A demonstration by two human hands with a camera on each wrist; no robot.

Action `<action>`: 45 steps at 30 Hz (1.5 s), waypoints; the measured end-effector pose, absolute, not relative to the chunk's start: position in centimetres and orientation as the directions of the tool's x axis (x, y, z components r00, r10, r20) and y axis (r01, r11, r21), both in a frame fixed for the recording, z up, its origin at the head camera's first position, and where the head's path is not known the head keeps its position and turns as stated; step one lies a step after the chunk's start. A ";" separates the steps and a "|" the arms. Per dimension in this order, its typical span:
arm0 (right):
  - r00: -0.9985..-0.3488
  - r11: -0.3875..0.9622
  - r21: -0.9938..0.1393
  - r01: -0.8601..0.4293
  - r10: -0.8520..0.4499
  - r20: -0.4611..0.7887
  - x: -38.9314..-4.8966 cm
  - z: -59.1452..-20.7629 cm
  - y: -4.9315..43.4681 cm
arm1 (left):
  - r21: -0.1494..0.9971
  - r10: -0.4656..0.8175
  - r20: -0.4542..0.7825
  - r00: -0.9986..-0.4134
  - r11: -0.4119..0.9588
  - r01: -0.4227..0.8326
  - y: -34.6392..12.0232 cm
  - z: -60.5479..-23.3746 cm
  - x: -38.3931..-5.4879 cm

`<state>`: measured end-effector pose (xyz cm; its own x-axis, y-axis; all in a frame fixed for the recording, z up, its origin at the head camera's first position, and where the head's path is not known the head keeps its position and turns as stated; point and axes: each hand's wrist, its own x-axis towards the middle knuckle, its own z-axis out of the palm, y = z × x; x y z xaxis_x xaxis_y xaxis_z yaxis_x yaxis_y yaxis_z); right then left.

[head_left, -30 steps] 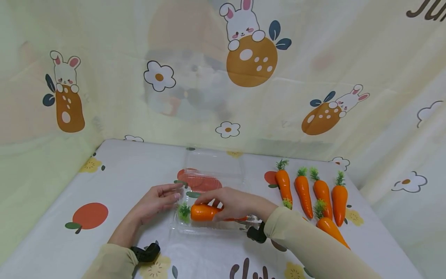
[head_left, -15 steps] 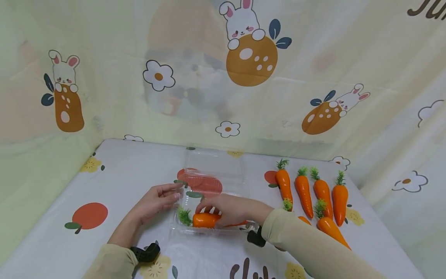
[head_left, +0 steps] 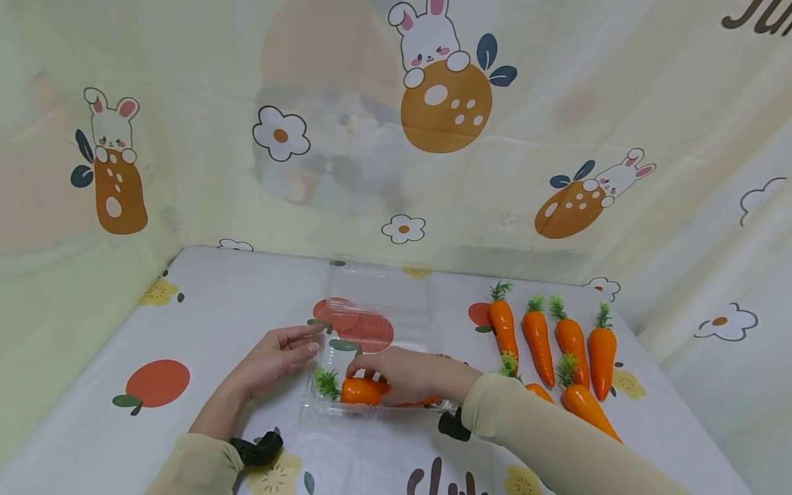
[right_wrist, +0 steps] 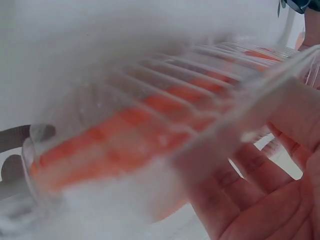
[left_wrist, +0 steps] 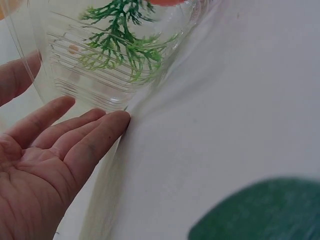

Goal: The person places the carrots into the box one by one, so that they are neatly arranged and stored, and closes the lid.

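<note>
An orange carrot (head_left: pixel 361 391) with a green leafy top lies along the near side of a clear plastic clamshell box (head_left: pixel 346 410). Over its middle is my right hand (head_left: pixel 399 375), fingers curled across and thumb on the near side, gripping it. In the right wrist view the box's ribbed wall partly covers that hand (right_wrist: pixel 265 200), and the carrot (right_wrist: pixel 120 135) shows blurred through the plastic. My left hand (head_left: pixel 275 361) has its fingers extended against the box's left side; the left wrist view shows these fingertips at the ribbed wall beside the carrot's leaves (left_wrist: pixel 122 40).
Several more carrots (head_left: pixel 538 347) lie on the right of the table, leaf ends mostly pointing away from me. The box's transparent lid (head_left: pixel 380 289) is folded back behind it. A printed curtain (head_left: pixel 346 192) hangs behind the table.
My right hand has lowered the carrot toward me, down against the box's near wall; over the last half second it has barely shifted. The left hand stays in place.
</note>
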<state>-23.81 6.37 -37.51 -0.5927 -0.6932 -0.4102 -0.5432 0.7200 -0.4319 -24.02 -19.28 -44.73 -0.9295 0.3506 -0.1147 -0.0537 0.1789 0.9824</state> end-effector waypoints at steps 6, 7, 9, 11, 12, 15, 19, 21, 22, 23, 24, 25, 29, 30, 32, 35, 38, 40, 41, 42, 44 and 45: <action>-0.599 0.722 -0.428 -0.544 -0.691 -0.404 -23.6 -37.2 6.6 | 0.984 0.354 -0.111 -0.929 0.170 -0.053 -19.2 -44.7 -24.1; -0.599 0.723 -0.434 -0.538 -0.690 -0.407 -23.6 -37.1 6.7 | 0.984 0.354 -0.110 -0.929 0.170 -0.052 -19.2 -44.8 -24.1; -0.598 0.726 -0.443 -0.527 -0.686 -0.413 -23.6 -37.1 6.8 | 0.984 0.356 -0.109 -0.928 0.172 -0.049 -19.2 -44.8 -24.2; -0.598 0.728 -0.452 -0.515 -0.683 -0.420 -23.6 -37.0 7.0 | 0.983 0.356 -0.110 -0.928 0.174 -0.050 -19.2 -44.8 -24.3; -0.599 0.731 -0.454 -0.510 -0.680 -0.422 -23.6 -37.0 7.0 | 0.983 0.357 -0.112 -0.928 0.175 -0.051 -19.2 -44.8 -24.3; -0.601 0.732 -0.456 -0.506 -0.679 -0.422 -23.6 -36.9 7.2 | 0.982 0.354 -0.118 -0.928 0.181 -0.056 -19.2 -44.9 -24.3; -0.610 0.734 -0.463 -0.496 -0.675 -0.416 -23.6 -36.9 7.4 | 0.982 0.357 -0.116 -0.927 0.183 -0.053 -19.2 -45.0 -24.3; -0.615 0.736 -0.470 -0.487 -0.672 -0.413 -23.6 -36.9 7.5 | 0.982 0.360 -0.115 -0.926 0.180 -0.052 -19.2 -45.0 -24.2; -0.618 0.736 -0.475 -0.483 -0.670 -0.411 -23.6 -36.9 7.6 | 0.982 0.361 -0.115 -0.926 0.180 -0.051 -19.2 -45.0 -24.2; -0.622 0.737 -0.481 -0.475 -0.668 -0.409 -23.6 -36.8 7.8 | 0.982 0.361 -0.115 -0.926 0.182 -0.051 -19.2 -45.0 -24.2; -0.625 0.735 -0.487 -0.471 -0.668 -0.404 -23.6 -36.8 7.9 | 0.982 0.362 -0.114 -0.925 0.181 -0.051 -19.2 -45.0 -24.2; -0.629 0.735 -0.492 -0.467 -0.667 -0.399 -23.6 -36.7 8.1 | 0.982 0.362 -0.114 -0.925 0.181 -0.050 -19.2 -44.9 -24.2; -0.638 0.715 -0.531 -0.454 -0.677 -0.367 -23.6 -36.4 8.9 | 0.982 0.363 -0.111 -0.925 0.180 -0.047 -19.2 -44.9 -24.2; -0.641 0.710 -0.540 -0.451 -0.679 -0.357 -23.6 -36.3 9.1 | 0.983 0.363 -0.110 -0.925 0.180 -0.047 -19.2 -44.9 -24.2; -0.651 0.699 -0.566 -0.437 -0.680 -0.337 -23.7 -36.0 9.6 | 0.982 0.360 -0.109 -0.926 0.181 -0.045 -19.1 -44.9 -24.1; -0.670 0.682 -0.596 -0.423 -0.679 -0.300 -23.7 -35.6 10.6 | 0.982 0.358 -0.108 -0.927 0.184 -0.044 -19.1 -44.9 -24.1; -0.688 0.659 -0.620 -0.427 -0.681 -0.250 -23.7 -35.0 11.9 | 0.981 0.354 -0.109 -0.929 0.188 -0.044 -19.1 -44.9 -24.0; -0.698 0.649 -0.626 -0.432 -0.680 -0.223 -23.7 -34.6 13.0 | 0.981 0.351 -0.111 -0.930 0.189 -0.046 -19.2 -44.9 -24.0; -0.705 0.644 -0.631 -0.432 -0.678 -0.209 -23.7 -34.4 13.6 | 0.981 0.349 -0.112 -0.931 0.190 -0.047 -19.2 -44.8 -24.0; -0.713 0.643 -0.633 -0.431 -0.672 -0.198 -23.7 -34.2 14.2 | 0.980 0.347 -0.113 -0.931 0.192 -0.048 -19.2 -44.8 -24.0; -0.729 0.645 -0.631 -0.431 -0.661 -0.178 -23.6 -33.9 15.4 | 0.980 0.343 -0.115 -0.932 0.194 -0.050 -19.2 -44.8 -23.9; -0.737 0.644 -0.633 -0.429 -0.655 -0.168 -23.6 -33.8 16.0 | 0.979 0.341 -0.117 -0.933 0.197 -0.051 -19.2 -44.8 -23.9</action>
